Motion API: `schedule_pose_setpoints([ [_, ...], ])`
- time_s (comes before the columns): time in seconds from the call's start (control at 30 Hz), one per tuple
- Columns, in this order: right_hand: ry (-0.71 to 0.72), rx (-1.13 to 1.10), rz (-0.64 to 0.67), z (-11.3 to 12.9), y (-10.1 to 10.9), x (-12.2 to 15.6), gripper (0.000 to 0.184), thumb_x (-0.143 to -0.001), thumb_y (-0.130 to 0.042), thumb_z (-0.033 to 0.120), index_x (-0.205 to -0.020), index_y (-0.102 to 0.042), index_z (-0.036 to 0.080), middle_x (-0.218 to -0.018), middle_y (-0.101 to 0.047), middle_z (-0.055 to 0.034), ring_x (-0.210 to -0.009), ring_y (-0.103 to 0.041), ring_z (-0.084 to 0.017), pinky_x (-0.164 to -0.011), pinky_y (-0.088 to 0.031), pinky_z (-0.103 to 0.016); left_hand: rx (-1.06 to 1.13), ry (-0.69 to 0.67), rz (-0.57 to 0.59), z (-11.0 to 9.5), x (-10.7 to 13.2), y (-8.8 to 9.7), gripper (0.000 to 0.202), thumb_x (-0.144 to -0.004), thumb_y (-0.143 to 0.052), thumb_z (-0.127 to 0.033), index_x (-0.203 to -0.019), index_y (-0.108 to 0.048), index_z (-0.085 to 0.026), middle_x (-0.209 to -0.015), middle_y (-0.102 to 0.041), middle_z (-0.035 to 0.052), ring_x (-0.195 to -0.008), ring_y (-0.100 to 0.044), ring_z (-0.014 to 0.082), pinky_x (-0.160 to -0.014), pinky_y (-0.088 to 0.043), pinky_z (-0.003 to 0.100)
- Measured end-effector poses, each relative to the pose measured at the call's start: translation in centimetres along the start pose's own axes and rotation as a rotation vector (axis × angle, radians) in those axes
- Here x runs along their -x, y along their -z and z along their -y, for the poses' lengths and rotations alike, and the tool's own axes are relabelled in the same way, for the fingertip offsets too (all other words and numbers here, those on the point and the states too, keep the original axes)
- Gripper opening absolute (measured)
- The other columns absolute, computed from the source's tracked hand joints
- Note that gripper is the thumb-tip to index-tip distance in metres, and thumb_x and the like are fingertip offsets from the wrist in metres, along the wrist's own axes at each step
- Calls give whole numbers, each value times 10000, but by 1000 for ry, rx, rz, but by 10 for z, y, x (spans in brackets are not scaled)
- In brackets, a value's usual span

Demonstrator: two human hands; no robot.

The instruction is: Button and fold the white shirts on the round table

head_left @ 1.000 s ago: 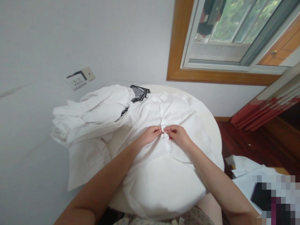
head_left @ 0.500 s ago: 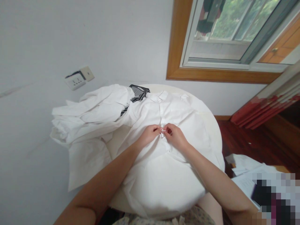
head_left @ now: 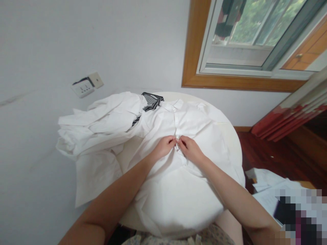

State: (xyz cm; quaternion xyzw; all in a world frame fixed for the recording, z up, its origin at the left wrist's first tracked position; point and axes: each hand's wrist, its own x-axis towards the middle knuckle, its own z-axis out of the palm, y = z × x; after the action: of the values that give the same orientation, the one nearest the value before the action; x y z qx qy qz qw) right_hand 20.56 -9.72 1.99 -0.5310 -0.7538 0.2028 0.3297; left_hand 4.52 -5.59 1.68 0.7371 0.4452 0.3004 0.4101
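Shirt (head_left: 201, 124) on round table (head_left: 235, 140), front placket (head_left: 176, 119) in fingertip pinch of left grip (head_left: 164, 146) and right grip (head_left: 191, 149).

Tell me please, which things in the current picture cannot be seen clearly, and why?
Head view:
What exactly the left hand and right hand pinch on the white shirt: too small, partly covered by the hands themselves.
Papers: partly hidden by pixelation.
Clothes beyond the window: cut off by the top edge.

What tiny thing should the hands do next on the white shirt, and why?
Maybe the right hand should gently nudge the front strip of the white shirt toward the left hand, since both hands pinch it close together and it looks bunched there.
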Motion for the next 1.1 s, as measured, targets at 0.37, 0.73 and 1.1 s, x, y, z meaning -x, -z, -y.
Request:
schedule_pose_setpoints([
  [0.37,-71,-178,-72,-5,-5,-3,275,-925,-402,356,-689,-439,219,-619,-463,29,-604,-442,-136,-586,-312,-248,-37,-118,-13,0,1,-4,279,-898,-405,-367,-675,-432,-201,-633,-443,-29,-644,-441,136,-620,-363,252],
  [0.73,-302,-658,14,-15,-15,-8,390,-852,-441,569,-669,-438,224,-531,-352,62,-475,-313,-109,-459,-276,-243,-202,-195,-77,-3,7,-2,281,-925,-389,-355,-693,-445,-207,-685,-493,-7,-694,-474,153,-680,-378,269],
  [1.1,-74,-220,70,-17,17,-4,264,-898,-445,325,-760,-624,189,-680,-614,4,-642,-532,-134,-658,-404,-245,-91,-132,-81,5,-2,5,262,-853,-470,-373,-685,-541,-184,-660,-543,-13,-665,-499,139,-636,-377,245],
])
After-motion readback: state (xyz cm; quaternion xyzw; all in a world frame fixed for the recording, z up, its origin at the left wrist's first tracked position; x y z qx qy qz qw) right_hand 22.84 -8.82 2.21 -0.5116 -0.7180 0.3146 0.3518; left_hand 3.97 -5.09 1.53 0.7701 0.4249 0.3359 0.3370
